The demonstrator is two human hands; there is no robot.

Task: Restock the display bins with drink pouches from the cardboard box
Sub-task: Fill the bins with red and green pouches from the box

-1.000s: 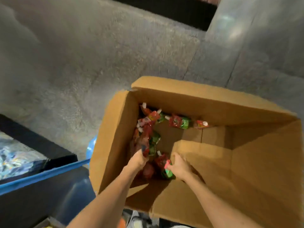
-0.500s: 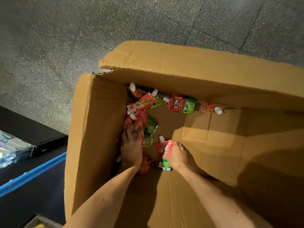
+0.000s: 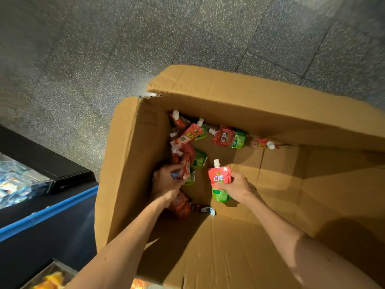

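The fingers (image 3: 236,175) of the right hand (image 3: 235,187) curl round a red and green drink pouch (image 3: 219,178). The thumb lies across its front. This pouch points its white cap at the far wall, near the middle of the cardboard box (image 3: 133,163). I cannot tell if it touches the box bottom.

The fingers (image 3: 177,168) of the left hand (image 3: 166,184) curl tight round a bunch of red pouches (image 3: 185,165), close to the left wall of the box. I cannot tell how many are in the bunch. One more red pouch (image 3: 180,205) lies under the left wrist.

More pouches lie on the box bottom. A small heap (image 3: 188,134) sits in the far left corner. A flat pouch (image 3: 229,137) lies by the far wall, just beside the heap. A little red pouch (image 3: 263,143) lies further right along the same wall, apart from the others.

Both bare arms reach down into the box from the near side. The flaps are open.

The box stands on a grey speckled floor (image 3: 104,49). To its left runs a blue rail (image 3: 45,211). Past the rail is a dark bin (image 3: 62,172) with shiny packs in it. At the bottom left is another bin (image 3: 50,282) with orange and yellow things, too blurry to name.
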